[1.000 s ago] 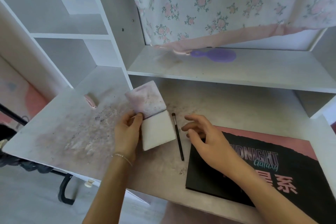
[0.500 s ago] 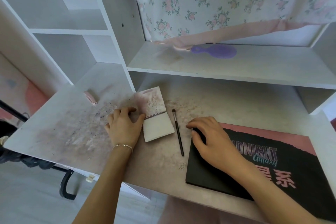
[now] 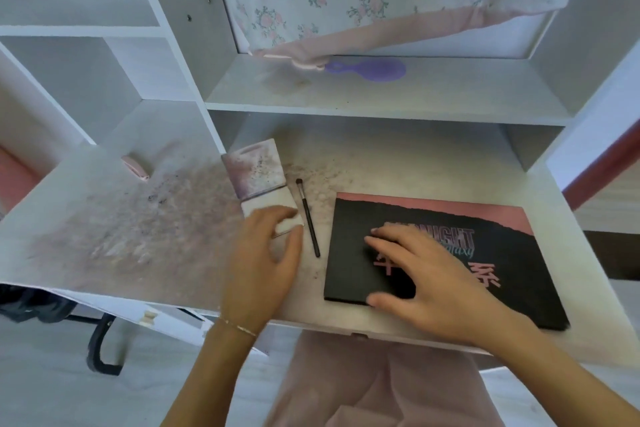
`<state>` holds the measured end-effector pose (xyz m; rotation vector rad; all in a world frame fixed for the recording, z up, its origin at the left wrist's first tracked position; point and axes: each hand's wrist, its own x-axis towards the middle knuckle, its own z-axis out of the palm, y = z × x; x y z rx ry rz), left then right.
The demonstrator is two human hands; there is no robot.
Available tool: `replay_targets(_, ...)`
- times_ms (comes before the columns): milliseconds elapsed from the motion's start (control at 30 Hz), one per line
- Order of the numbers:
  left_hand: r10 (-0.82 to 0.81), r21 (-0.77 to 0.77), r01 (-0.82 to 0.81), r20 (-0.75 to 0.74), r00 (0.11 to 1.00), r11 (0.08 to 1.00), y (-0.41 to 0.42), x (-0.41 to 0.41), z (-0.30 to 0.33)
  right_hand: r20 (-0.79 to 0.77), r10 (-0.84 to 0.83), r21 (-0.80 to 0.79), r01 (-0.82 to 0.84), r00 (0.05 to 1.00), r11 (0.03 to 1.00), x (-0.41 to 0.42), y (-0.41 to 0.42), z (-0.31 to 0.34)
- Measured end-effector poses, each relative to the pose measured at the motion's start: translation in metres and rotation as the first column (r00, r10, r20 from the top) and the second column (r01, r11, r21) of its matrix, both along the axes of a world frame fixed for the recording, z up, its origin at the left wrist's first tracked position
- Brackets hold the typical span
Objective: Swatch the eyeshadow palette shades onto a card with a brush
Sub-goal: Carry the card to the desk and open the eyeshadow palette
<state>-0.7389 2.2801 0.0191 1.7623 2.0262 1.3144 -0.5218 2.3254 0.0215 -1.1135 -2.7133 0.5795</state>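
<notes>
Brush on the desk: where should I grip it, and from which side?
Pinch the brush mid-handle, probably from above, with the right hand. It lies flat, bristles pointing away, in the narrow gap between card and palette, so a side approach looks cramped; the left hand crowds the card side.

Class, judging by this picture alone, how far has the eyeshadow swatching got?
Done: the card pad lies open on the desk. In hand: the right hand rests on the closed palette; the left hand touches the pad. Left: picking up the untouched brush, opening the palette, swatching.
</notes>
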Motion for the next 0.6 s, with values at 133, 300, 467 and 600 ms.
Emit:
replay_targets(133,-0.217,-0.076,0.214,-0.035,0.975,0.974,-0.006,0.032,-0.016,0.163,-0.012,0.086,-0.003,0.986,0.996,0.012,-0.005,-0.004)
replay_targets(300,-0.215,-0.071,0.211,-0.053,0.975,0.975,-0.005,0.034,-0.021,0.148,-0.032,0.163,0.007,0.989,0.987,0.008,-0.007,-0.001)
replay_targets(467,-0.263,-0.038,0.262,-0.024,0.965,0.964,-0.001,0.03,-0.009,0.071,-0.035,0.208,0.02,0.997,0.978,0.009,-0.002,0.027)
replay_targets(600,-0.305,0.0,0.309,0.159,0.939,0.951,0.014,0.024,0.011,-0.009,-0.064,0.35,0.063,0.998,0.935,0.003,0.01,0.062)
